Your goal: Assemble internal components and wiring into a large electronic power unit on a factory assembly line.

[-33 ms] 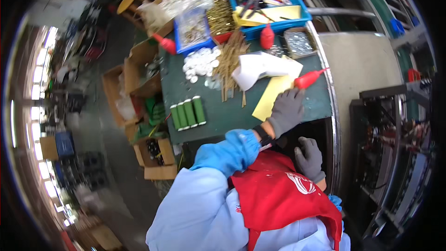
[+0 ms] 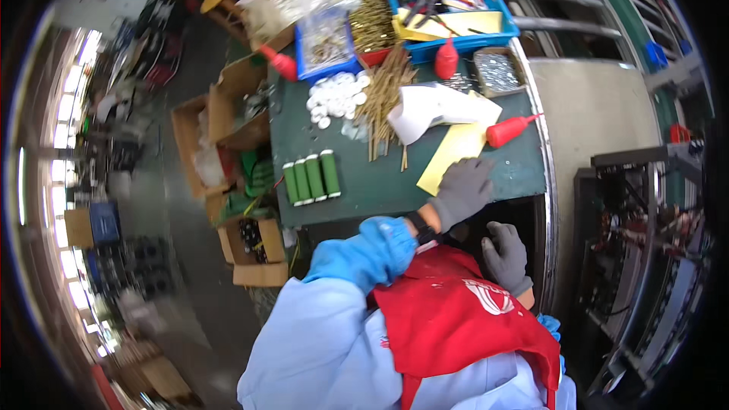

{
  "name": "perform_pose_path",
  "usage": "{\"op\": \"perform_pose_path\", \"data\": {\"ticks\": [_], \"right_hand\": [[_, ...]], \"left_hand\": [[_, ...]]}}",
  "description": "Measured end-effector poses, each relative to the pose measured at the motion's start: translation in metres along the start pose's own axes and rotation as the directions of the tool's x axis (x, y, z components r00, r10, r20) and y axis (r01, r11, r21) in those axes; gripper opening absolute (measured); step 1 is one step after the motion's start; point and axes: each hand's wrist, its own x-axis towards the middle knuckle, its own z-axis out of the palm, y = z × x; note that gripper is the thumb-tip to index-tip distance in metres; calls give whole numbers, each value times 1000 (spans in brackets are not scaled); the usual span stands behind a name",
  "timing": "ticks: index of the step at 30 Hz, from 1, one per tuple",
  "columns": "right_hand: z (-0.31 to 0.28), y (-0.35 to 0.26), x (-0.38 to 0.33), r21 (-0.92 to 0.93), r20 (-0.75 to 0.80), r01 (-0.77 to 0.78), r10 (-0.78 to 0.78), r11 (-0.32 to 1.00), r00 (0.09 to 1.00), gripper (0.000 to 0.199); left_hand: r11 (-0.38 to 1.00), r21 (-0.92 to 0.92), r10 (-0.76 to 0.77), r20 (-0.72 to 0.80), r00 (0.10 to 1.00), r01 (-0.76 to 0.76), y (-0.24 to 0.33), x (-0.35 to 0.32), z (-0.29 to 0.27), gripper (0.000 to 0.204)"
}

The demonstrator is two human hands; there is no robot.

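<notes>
My left hand [image 2: 462,191], in a grey glove, is over the table's front edge at the near end of a yellow paper sheet [image 2: 442,163]. Its fingers stretch forward, and I see nothing in them. Just beyond the fingertips lies a red squeeze bottle [image 2: 509,131] with a thin nozzle. A curled white paper [image 2: 414,115] rests partly on the yellow sheet. Lower and nearer to my body, my right hand [image 2: 506,260], also gloved in grey, hangs with thumb and fingers apart and appears to hold nothing.
Several green cylinders with white ends [image 2: 311,177] stand left on the green table [image 2: 357,190]. Farther back are white round pieces [image 2: 334,97], thin brown strips [image 2: 386,95], a blue bin of parts [image 2: 326,72] and a blue tool tray [image 2: 510,26]. Cardboard boxes [image 2: 258,273] line the left side.
My left hand has drawn back slightly toward me, away from the red squeeze bottle. My right hand has barely moved. The whole view has shifted a little.
</notes>
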Motion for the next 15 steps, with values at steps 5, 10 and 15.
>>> {"op": "perform_pose_path", "data": {"ticks": [5, 10, 15], "right_hand": [[22, 10, 55, 189, 132, 224, -251, 956, 959, 25], [57, -63, 121, 306, 429, 67, -200, 950, 881, 29], [102, -138, 159, 380, 559, -110, -134, 918, 819, 29]], "left_hand": [[721, -510, -560, -30, 828, 470, -39, -145, -54, 31], [-40, -999, -931, 42, 363, 13, -77, -243, -78, 28], [-290, -894, -923, 167, 347, -342, -115, -229, -82, 31]]}}
